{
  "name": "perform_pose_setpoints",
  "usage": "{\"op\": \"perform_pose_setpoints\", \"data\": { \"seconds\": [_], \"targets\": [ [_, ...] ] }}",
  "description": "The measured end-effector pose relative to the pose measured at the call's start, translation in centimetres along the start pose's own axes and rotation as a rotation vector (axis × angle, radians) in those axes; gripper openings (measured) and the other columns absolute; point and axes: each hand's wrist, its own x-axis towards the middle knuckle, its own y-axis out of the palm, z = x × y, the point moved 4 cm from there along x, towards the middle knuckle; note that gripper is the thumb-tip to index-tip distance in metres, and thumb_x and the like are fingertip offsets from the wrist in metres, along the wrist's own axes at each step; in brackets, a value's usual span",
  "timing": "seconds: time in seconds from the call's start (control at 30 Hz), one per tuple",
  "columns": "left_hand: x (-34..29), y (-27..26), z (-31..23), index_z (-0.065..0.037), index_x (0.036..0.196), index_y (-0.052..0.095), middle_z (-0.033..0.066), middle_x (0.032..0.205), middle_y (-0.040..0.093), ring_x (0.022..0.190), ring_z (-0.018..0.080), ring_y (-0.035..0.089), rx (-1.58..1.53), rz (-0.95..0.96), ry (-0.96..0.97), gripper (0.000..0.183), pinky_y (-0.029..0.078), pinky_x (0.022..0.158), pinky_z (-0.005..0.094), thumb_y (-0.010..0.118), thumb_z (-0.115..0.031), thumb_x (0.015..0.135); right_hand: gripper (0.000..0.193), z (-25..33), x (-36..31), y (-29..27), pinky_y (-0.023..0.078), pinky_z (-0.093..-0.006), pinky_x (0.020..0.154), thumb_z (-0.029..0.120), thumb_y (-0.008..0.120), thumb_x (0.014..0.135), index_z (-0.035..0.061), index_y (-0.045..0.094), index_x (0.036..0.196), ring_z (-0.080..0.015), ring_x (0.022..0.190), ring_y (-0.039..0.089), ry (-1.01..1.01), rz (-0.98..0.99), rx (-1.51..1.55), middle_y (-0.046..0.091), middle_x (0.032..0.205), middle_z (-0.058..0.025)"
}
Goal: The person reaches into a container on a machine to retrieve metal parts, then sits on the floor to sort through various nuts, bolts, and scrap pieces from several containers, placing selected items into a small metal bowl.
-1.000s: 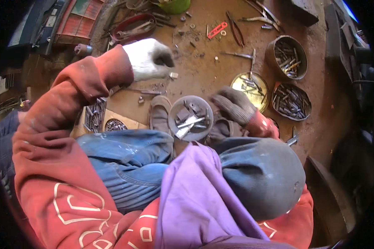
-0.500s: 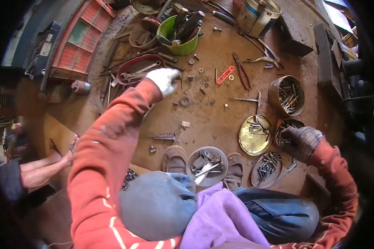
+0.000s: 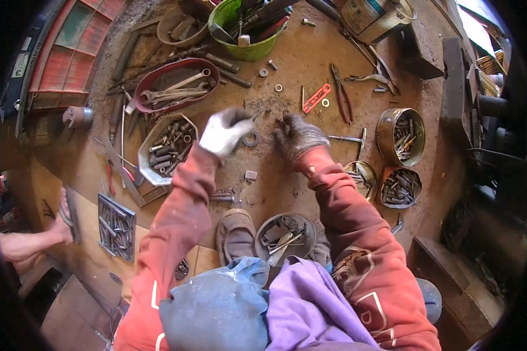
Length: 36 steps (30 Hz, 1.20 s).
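My left hand wears a white glove and hovers over the dirty brown floor. Its fingertips are pinched together, with a thin dark sliver at their tips too small to name. Just right of it, my right hand in a dark grey glove reaches down to the floor. Its fingers are curled in, and whatever is between them is hidden. A flat metal ring lies beside my left fingers. Small dark bits and dirt are scattered between the two hands.
A tray of wrenches, an octagonal bowl of sockets and a green tool bucket lie left and ahead. Pliers, a red strip, a T-handle tool and tins of bits sit right. Another person's foot shows left.
My right hand has left the tin of bits at the right and come to the middle, beside my left. The left has drawn nearer, fingertips pinched. The view has shifted, uncovering the octagonal bowl.
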Motion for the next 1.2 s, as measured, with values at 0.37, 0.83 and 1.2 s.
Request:
{"op": "perform_pose_setpoints", "data": {
  "seconds": [0.37, 0.83, 1.2],
  "targets": [
    [-7.8, 3.0, 6.1, 0.0, 0.123, 0.059, 0.0121, 0.102, 0.069, 0.067, 0.0187, 0.065, -1.0, 0.075, -0.19, 0.041, 0.055, 0.063, 0.0323, 0.055, -0.029, 0.096, 0.037, 1.7, -0.4, 1.8, 0.051, -0.0457, 0.088, 0.034, 0.065, 0.092, 0.0006, 0.066, 0.106, -0.0426, 0.101, 0.065, -0.038, -0.016, 0.474, 0.069, 0.103, -0.0252],
    [-8.7, 3.6, 6.6, -0.009, 0.123, 0.059, 0.0056, 0.097, 0.068, 0.068, 0.0227, 0.072, -0.923, 0.01, -0.426, 0.028, 0.05, 0.043, 0.0256, 0.06, -0.022, 0.099, 0.029, 2.9, 5.7, 1.0, 0.053, -0.0492, 0.085, 0.031, 0.061, 0.09, 0.0098, 0.066, 0.109, -0.0418, 0.106, 0.066, -0.215, -0.04, -0.118, 0.068, 0.11, -0.0243],
    [-7.7, 5.4, 4.5, -0.005, 0.109, 0.068, 0.0078, 0.071, 0.068, 0.047, 0.0175, 0.056, -0.993, -0.126, -0.561, 0.028, 0.046, 0.045, 0.0298, 0.059, -0.031, 0.099, 0.03, 3.0, 0.8, 1.6, 0.054, -0.0407, 0.084, 0.029, 0.069, 0.092, 0.0056, 0.067, 0.111, -0.0358, 0.096, 0.068, -0.513, 0.069, 0.218, 0.071, 0.104, -0.0164]
  ]
}}
